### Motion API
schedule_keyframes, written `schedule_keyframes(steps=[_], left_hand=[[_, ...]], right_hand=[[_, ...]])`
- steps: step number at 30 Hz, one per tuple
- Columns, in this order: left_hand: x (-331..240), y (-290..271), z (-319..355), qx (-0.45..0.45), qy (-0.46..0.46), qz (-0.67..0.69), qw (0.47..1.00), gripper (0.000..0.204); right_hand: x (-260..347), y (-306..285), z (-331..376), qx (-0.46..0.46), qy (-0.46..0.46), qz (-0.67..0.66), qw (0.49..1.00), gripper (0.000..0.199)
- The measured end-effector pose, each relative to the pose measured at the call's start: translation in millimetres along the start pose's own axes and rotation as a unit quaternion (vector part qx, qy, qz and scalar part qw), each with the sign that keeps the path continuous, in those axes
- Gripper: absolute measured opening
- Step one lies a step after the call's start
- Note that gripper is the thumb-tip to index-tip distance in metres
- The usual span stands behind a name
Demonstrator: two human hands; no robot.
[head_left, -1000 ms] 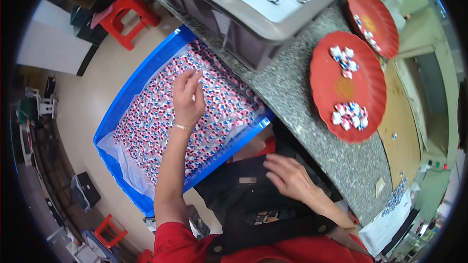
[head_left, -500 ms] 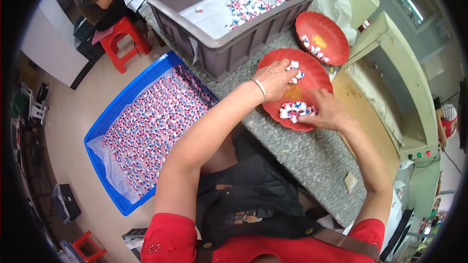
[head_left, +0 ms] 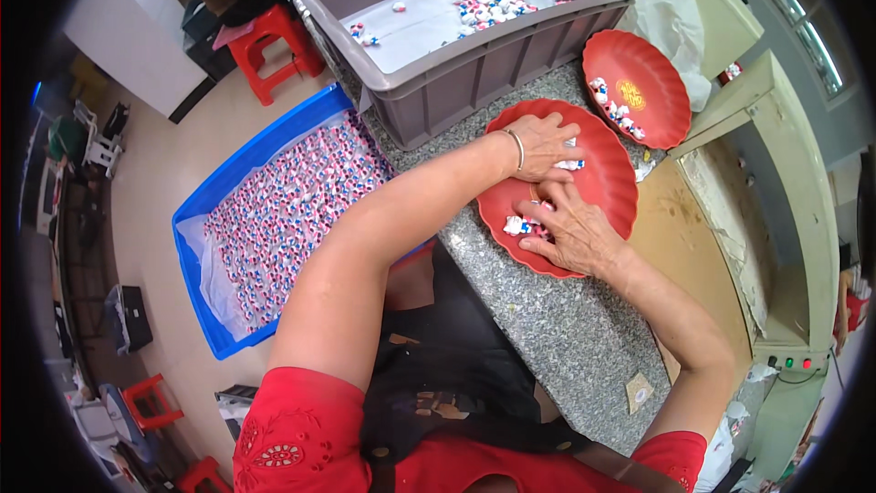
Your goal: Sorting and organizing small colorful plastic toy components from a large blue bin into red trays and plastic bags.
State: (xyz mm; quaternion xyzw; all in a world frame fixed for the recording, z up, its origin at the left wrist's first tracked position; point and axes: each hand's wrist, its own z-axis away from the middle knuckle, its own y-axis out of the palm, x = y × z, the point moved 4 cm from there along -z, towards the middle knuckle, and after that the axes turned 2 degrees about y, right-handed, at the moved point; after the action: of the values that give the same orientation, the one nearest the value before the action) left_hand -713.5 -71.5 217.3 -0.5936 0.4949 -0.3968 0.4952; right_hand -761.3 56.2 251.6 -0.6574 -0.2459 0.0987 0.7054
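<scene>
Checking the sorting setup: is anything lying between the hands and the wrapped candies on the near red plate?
Nothing visible: the left hand and right hand both rest on the near red plate, directly on the wrapped candies.

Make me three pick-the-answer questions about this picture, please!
1. Where are both hands?
A. on the near red plate
B. in the blue tray
C. in the grey crate

2. How many red plates are on the counter?
A. one
B. two
C. four

3. How do the fingers lie?
A. curled into fists
B. spread over small wrapped pieces
C. gripping a cup

Answers:
1 A: left hand and right hand rest on the near red plate.
2 B: a far red plate sits behind it.
3 B: the small wrapped pieces lie under them.
</scene>
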Motion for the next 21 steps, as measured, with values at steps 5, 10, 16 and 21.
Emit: schedule_keyframes(steps=[5,10,16,21], left_hand=[[-1,6,-11,-0.030,-0.032,0.065,0.997,0.031],[2,6,-13,-0.021,-0.062,0.088,0.994,0.032],[28,-22,10,-0.176,-0.251,0.257,0.917,0.034],[22,-61,31,-0.325,-0.258,0.387,0.824,0.030]], right_hand=[[1,10,-8,-0.028,-0.087,0.049,0.995,0.022],[-10,12,-10,-0.033,-0.059,0.004,0.998,0.019],[-31,5,-18,-0.104,0.072,-0.120,0.985,0.018],[-93,20,-14,-0.120,0.203,-0.425,0.874,0.030]])
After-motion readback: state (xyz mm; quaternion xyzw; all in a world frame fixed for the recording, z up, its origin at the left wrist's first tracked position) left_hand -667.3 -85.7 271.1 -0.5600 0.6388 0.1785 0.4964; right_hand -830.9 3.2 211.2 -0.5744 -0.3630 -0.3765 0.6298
